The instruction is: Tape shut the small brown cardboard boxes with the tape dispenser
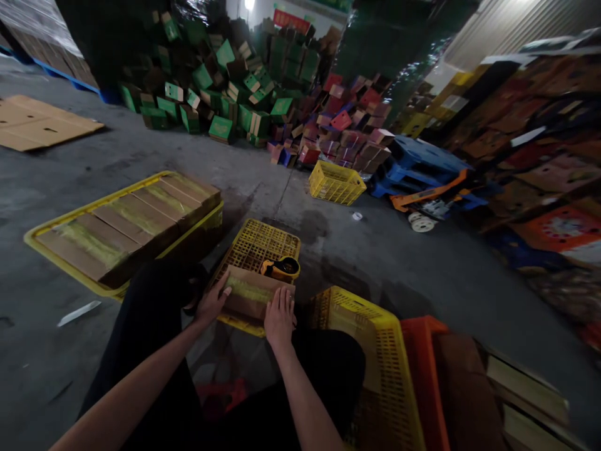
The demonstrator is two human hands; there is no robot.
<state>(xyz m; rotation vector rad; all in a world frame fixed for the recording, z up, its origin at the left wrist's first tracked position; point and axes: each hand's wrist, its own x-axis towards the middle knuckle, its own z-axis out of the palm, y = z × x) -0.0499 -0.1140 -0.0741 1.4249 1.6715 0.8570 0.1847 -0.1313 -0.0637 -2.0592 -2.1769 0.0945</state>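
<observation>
A small brown cardboard box [248, 289] with yellowish tape along its top lies in front of me, over an upturned yellow plastic crate [256, 241]. My left hand [212, 305] grips the box's left end, its thumb near the top face. At the right end, my right hand [280, 316] holds the box with its fingers laid over the upper face. Just behind the box, on the crate, rests a yellow-and-black tape dispenser [282, 268].
To the left stands a yellow crate [35, 238] filled with taped boxes. By my right knee are an open yellow crate [399, 351] and a red crate [417, 344]. Farther back are another yellow crate [335, 183], an orange pallet jack [432, 194] and piled green boxes [220, 128].
</observation>
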